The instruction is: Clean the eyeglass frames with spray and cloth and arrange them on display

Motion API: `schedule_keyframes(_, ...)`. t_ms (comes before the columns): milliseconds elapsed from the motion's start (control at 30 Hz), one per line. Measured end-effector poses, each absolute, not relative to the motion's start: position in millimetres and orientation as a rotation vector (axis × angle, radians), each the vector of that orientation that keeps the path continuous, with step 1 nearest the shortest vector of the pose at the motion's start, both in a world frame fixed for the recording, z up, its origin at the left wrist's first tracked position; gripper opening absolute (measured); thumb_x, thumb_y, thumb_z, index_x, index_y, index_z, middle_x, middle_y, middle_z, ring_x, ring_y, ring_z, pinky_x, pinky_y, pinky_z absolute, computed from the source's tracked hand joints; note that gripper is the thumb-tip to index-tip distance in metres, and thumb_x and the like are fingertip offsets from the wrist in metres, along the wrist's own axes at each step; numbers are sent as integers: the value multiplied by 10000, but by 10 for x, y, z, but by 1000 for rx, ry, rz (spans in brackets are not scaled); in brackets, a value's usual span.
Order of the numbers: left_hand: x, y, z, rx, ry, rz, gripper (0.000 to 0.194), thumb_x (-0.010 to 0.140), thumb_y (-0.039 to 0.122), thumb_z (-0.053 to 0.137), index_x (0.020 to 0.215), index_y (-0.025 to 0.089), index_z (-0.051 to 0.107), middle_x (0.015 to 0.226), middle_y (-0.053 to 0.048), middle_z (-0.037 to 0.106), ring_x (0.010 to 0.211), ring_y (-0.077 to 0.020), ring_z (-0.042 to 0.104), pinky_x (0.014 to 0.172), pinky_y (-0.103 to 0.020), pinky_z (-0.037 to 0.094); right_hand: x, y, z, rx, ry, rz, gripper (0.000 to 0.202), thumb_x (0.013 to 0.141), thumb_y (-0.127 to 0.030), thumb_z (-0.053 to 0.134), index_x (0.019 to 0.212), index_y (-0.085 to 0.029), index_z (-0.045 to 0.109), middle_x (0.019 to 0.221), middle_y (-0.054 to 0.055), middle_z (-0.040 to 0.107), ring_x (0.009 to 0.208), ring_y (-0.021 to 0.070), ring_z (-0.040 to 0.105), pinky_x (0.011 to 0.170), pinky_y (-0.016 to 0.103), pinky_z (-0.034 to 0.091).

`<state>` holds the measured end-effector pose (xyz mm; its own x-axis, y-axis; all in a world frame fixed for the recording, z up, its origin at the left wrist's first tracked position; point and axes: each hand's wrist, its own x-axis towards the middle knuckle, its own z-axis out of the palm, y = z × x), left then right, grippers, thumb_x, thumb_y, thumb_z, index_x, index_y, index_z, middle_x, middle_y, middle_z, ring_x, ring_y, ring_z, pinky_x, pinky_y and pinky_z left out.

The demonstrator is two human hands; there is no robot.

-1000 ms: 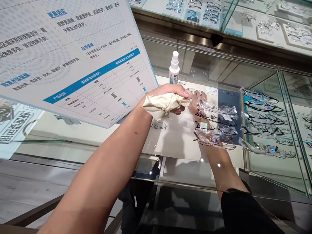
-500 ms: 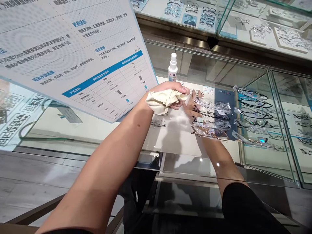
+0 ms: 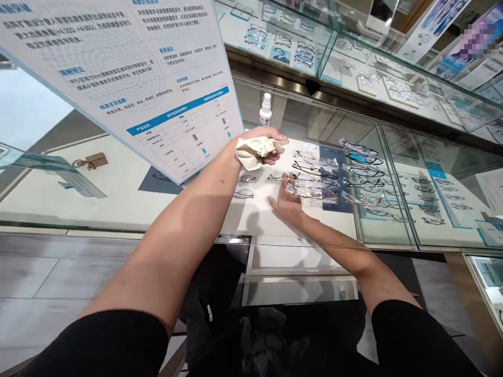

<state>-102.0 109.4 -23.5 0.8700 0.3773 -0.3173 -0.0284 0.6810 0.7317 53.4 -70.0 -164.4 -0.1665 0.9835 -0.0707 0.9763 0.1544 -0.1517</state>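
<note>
Over the glass counter top (image 3: 271, 238), my left hand (image 3: 275, 151) is closed around a crumpled cream cleaning cloth (image 3: 251, 152). A white spray bottle (image 3: 265, 111) stands just beyond it. Beneath the glass, inside the display case, my right hand (image 3: 290, 201) has its thumb and fingers apart. Its fingertips are at a pair of eyeglasses (image 3: 276, 178); plastic-wrapped eyeglasses (image 3: 314, 193) on the top partly cover the fingers. To the left of that hand lie other eyeglasses (image 3: 244, 193).
A large printed sign (image 3: 188, 57) leans at the left over the counter. More wrapped eyeglasses (image 3: 365, 170) form a row at the right. Farther left is a small brown pouch (image 3: 96, 161). Glass cases with frames (image 3: 304, 55) run along the back.
My right hand has drawn back toward me and left, away from under the wrapped row. The left hand still grips the cloth. The view has turned right.
</note>
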Motion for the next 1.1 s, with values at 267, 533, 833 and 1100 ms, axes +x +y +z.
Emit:
schedule_keyframes(267,-1011,1121,-264,804,433,252,312,673,174,815,664,228,508,513,21,477,375,-107,406,381,-242,305,563,-1632,-1019,-2130,-2405,781,1069,1060,-763,373,1733,65,301,1857,239,225,1759,419,-3,1429,538,-3)
schedule_keyframes(533,-985,1097,-245,806,481,259,296,668,169,724,653,245,438,495,41,420,334,-115,373,350,-244,287,588,-2055,44,-1943,-2295,1675,1046,1052,-851,239,1803,-123,241,1891,178,120,1771,352,-61,1435,534,-5)
schedule_keyframes(833,-985,1111,-299,802,458,284,274,633,186,756,657,238,487,518,25,479,352,-111,387,339,-228,318,649,-2529,1023,-1823,-2371,1645,976,1050,-837,348,1787,-198,330,1859,96,263,1762,367,129,1430,592,239)
schedule_keyframes(1100,-1010,1021,-204,779,497,316,283,644,165,748,647,225,472,525,11,488,360,-92,375,343,-214,285,1242,-1393,1170,-1948,-2272,584,924,1065,-825,186,1710,-238,492,1823,75,357,1749,446,102,1411,707,166)
